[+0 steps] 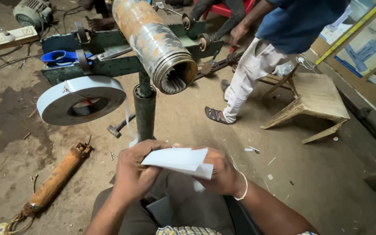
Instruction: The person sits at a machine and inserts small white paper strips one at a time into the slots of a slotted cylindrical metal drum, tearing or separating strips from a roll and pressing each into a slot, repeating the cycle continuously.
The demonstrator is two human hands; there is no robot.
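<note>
- The metal cylinder (155,43), rusty and with slots inside its open end, lies across the green stand (144,109); it is well apart from the hands, so the paper work is best kept low, over the lap.
- The big roll of white tape (81,102) hangs at the left of the stand, with a thin strip falling from it; I judge that this strip should stay free and not be pulled while the fold is made.
- Another person (257,56) stands behind, near a wooden stool (316,100); this person takes no part.
- The left hand (131,174) is closed on the left end of the folded white paper (179,161); its fingers curl around the edge.
- The right hand (223,176) pinches the other end from under; the paper hides most of its fingers.
- The paper is held between both hands, above the knees; for a clean fold I think both edges must meet evenly and the grip stay light, or the sheet wrinkles.
</note>
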